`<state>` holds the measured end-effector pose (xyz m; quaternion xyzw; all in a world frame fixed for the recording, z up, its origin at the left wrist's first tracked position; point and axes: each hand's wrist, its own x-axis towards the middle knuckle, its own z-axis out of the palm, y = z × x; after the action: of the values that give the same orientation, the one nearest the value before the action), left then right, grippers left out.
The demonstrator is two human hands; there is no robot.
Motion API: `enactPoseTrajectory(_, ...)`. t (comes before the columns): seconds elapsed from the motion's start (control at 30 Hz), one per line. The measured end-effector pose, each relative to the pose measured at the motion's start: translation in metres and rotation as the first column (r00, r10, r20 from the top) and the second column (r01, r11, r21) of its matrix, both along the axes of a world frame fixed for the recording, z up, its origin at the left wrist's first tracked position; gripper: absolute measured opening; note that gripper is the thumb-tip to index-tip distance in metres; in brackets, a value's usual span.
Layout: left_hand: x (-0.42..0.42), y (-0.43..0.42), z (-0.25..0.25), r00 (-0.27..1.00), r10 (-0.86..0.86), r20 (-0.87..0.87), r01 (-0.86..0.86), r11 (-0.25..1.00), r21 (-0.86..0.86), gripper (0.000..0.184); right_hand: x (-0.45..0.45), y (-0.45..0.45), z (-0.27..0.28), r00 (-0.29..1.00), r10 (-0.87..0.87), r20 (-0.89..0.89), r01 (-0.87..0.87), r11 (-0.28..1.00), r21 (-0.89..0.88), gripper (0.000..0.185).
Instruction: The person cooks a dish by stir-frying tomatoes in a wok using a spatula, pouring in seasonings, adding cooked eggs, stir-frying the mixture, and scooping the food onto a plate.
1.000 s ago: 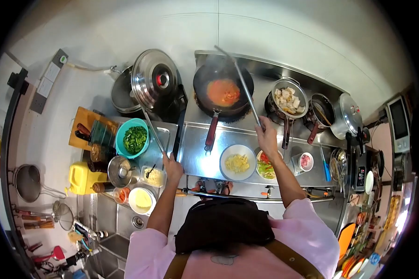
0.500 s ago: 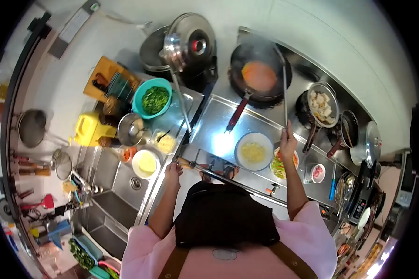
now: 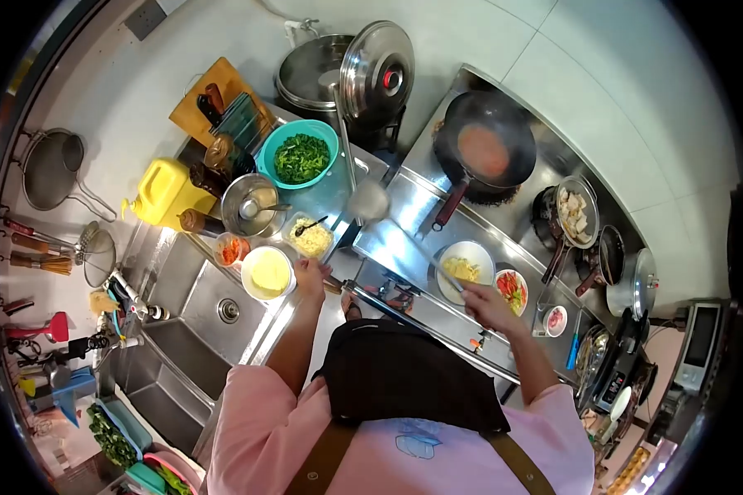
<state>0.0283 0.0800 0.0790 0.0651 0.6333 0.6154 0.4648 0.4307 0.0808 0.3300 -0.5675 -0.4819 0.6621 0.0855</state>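
In the head view, my right hand [image 3: 489, 307] is closed round the handle of a long metal ladle [image 3: 369, 200]. Its round head, blurred by motion, is over the steel counter, left of the wok [image 3: 504, 157]. A reddish patch shows in the wok's bottom. Curled fingers show on my left hand [image 3: 311, 279], beside a white tub of yellow contents [image 3: 268, 273] and close to a short wooden handle [image 3: 333, 285]; what those fingers hold, if anything, is hidden. Just beyond my right hand are a bowl of pale yellow pieces [image 3: 462, 268] and a bowl of red and green pieces [image 3: 513, 290].
A teal bowl of chopped greens [image 3: 300, 158] and a steel bowl [image 3: 251, 204] stand at left, above the sink [image 3: 194, 357]. Behind them is a large pot [image 3: 314, 70] with its lid [image 3: 377, 72] leaning. A strainer of white chunks [image 3: 576, 213] sits at right.
The ladle has left the wok and swung left, over the counter. The steam over the wok has cleared, and its orange patch looks smaller and duller. My view has shifted.
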Motion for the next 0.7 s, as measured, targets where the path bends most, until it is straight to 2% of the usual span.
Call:
enactPoseTrajectory(0.07, -0.002, 0.001, 0.009, 1.0, -0.025, -0.01, 0.025, 1.0, -0.001, 0.019, -0.03, -0.003, 0.004, 0.993, 0.112, 0.033, -0.112, 0.994, -0.008, 0.044)
enactPoseTrajectory(0.13, -0.002, -0.002, 0.018, 0.997, -0.065, -0.052, 0.066, 0.998, 0.023, 0.017, -0.049, -0.003, -0.012, 0.96, 0.258, 0.111, -0.277, 0.935, 0.222, 0.045)
enactPoseTrajectory(0.2, -0.001, -0.005, 0.026, 0.99, -0.088, -0.107, 0.091, 0.996, 0.024, 0.016, -0.061, -0.007, -0.035, 0.912, 0.348, 0.217, -0.41, 0.789, 0.458, 0.045)
enactPoseTrajectory(0.33, 0.002, -0.003, 0.031, 0.976, -0.115, -0.187, 0.115, 0.993, -0.007, 0.016, -0.083, -0.005, -0.026, 0.819, 0.407, 0.404, -0.547, 0.768, 0.334, 0.044)
enactPoseTrajectory(0.43, 0.003, -0.004, 0.033, 0.966, -0.139, -0.216, 0.141, 0.99, -0.008, 0.016, -0.084, -0.007, -0.038, 0.856, 0.413, 0.313, -0.515, 0.738, 0.436, 0.042)
enactPoseTrajectory(0.53, 0.003, -0.005, 0.033, 0.969, -0.137, -0.207, 0.139, 0.99, -0.004, 0.016, -0.082, -0.006, -0.042, 0.883, 0.405, 0.238, -0.468, 0.797, 0.381, 0.044)
enactPoseTrajectory(0.63, -0.002, -0.004, 0.026, 0.973, -0.135, -0.186, 0.135, 0.991, -0.012, 0.016, -0.079, -0.009, -0.039, 0.922, 0.35, 0.165, -0.385, 0.873, 0.3, 0.045)
enactPoseTrajectory(0.7, -0.003, -0.004, 0.019, 0.979, -0.128, -0.16, 0.128, 0.992, -0.013, 0.016, -0.076, -0.009, -0.026, 0.96, 0.275, 0.052, -0.279, 0.955, 0.098, 0.044)
